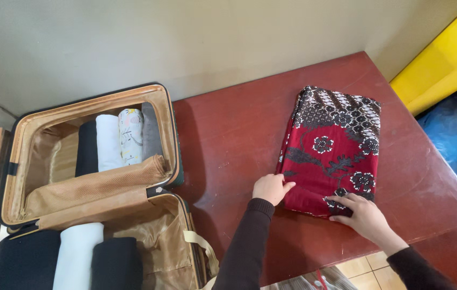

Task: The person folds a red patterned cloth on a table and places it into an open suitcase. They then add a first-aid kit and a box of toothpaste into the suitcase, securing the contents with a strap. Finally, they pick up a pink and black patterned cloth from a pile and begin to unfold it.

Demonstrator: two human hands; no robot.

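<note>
1. I see the open suitcase at left, already holding rolled clothes.
2. My left hand, fingers curled, grips the folded red batik cloth by its near corner.
3. My right hand presses flat on it; the cloth lies on the desk, unpacked.

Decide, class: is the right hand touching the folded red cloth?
Touching. The head view shows the right hand's fingers lying flat on the near edge of the red cloth.
</note>
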